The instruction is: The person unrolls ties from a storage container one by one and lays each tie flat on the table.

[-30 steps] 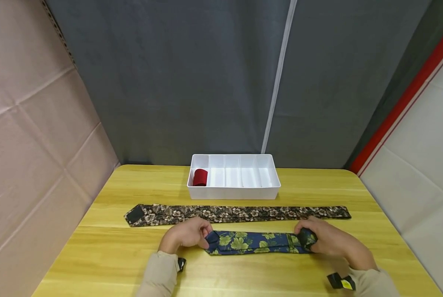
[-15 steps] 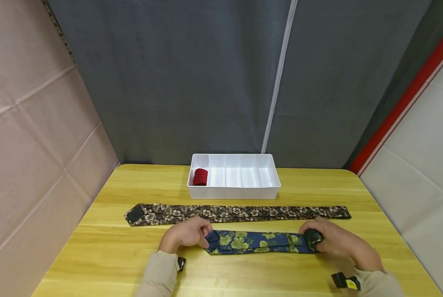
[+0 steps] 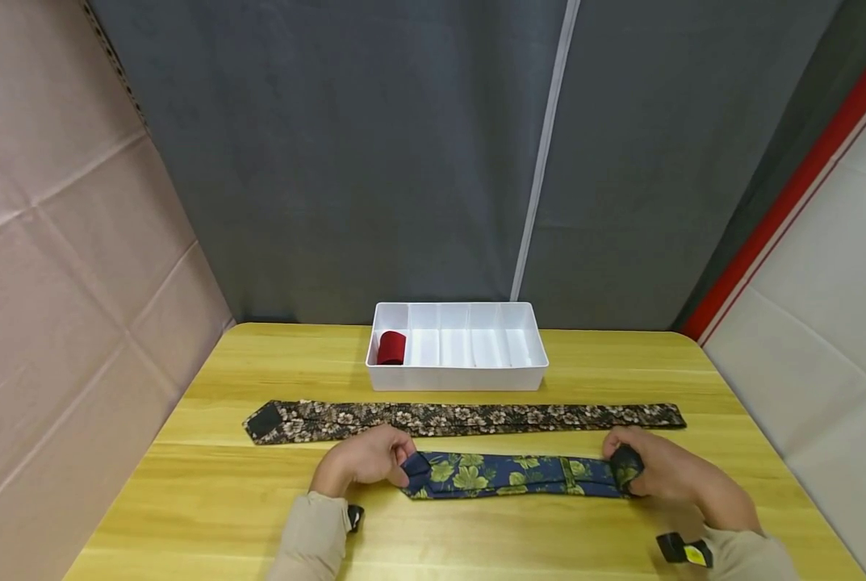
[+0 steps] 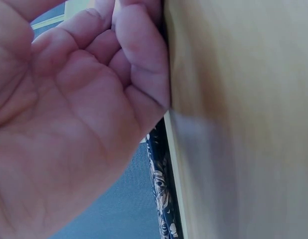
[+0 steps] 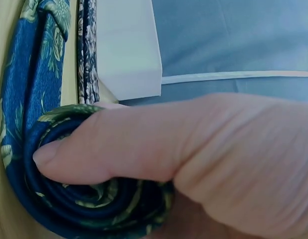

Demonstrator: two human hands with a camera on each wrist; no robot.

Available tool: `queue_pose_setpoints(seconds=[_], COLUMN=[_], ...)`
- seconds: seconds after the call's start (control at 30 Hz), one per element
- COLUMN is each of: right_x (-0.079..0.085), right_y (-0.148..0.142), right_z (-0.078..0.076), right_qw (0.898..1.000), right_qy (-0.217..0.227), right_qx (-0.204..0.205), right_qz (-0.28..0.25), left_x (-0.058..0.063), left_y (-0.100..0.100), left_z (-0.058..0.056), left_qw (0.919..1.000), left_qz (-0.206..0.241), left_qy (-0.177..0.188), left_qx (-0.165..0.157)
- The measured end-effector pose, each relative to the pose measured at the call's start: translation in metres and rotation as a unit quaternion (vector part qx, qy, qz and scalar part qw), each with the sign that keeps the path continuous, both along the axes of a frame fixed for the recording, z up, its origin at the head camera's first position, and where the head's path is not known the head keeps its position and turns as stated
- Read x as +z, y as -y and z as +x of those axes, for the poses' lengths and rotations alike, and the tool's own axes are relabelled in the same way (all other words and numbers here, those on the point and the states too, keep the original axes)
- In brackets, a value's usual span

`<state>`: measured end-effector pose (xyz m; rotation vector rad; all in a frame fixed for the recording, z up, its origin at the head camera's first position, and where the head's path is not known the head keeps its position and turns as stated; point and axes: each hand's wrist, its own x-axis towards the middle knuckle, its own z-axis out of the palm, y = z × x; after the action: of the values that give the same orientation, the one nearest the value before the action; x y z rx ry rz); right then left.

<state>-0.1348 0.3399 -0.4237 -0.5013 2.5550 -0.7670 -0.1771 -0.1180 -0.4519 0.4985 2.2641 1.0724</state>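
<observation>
A blue necktie (image 3: 491, 474) with yellow-green flowers lies across the table, its left part flat and its right end coiled into a roll (image 5: 109, 219). My left hand (image 3: 366, 458) pinches the dark corner of the wide end. In the left wrist view its palm shows with the fingers curled, and the pinched cloth is hidden. My right hand (image 3: 668, 470) grips the roll, the thumb (image 5: 84, 154) pressed over the spiral side. Just behind lies a second necktie (image 3: 476, 417), black with beige flowers, stretched out flat with its wide end to the left.
Beyond the neckties stands a white divided box (image 3: 458, 378). A rolled red necktie (image 3: 391, 348) sits in its leftmost compartment. Grey curtain (image 3: 374, 161) closes off the back of the wooden table (image 3: 207, 492), with pale cloth walls at both sides.
My right hand has moved a little to the right with the roll, and the flat stretch of the blue necktie is longer. My left hand stays in place at the wide end.
</observation>
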Motion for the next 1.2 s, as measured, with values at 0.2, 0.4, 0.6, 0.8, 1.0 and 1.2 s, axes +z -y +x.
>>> queue_pose_setpoints(seconds=[0.2,0.4,0.6,0.8,1.0,1.2], right_x=[0.002,0.001,-0.004,-0.004,0.001,0.011], right_y=[-0.004,-0.011,-0.014,-0.015,-0.015,-0.010], right_z=[0.002,0.002,0.003,0.004,0.005,0.006], right_qw=[0.999,0.996,0.998,0.999,0.998,0.999], right_qy=[0.025,0.050,0.038,0.021,0.010,-0.012], right_qx=[-0.039,-0.070,-0.056,-0.045,-0.061,-0.047], right_qz=[-0.011,-0.006,-0.004,0.009,0.019,0.002], left_x=[-0.001,-0.002,-0.003,-0.005,-0.001,0.011], left_y=[0.001,0.001,0.002,0.004,0.010,0.028], left_z=[0.000,-0.001,-0.002,-0.003,-0.003,-0.003], left_qw=[1.0000,1.0000,0.9997,0.9998,0.9996,0.9974], left_qz=[0.001,0.000,-0.006,-0.006,0.018,0.063], left_qy=[-0.006,-0.007,-0.017,-0.001,0.017,0.035], left_qx=[-0.003,-0.006,-0.014,-0.018,-0.010,0.009])
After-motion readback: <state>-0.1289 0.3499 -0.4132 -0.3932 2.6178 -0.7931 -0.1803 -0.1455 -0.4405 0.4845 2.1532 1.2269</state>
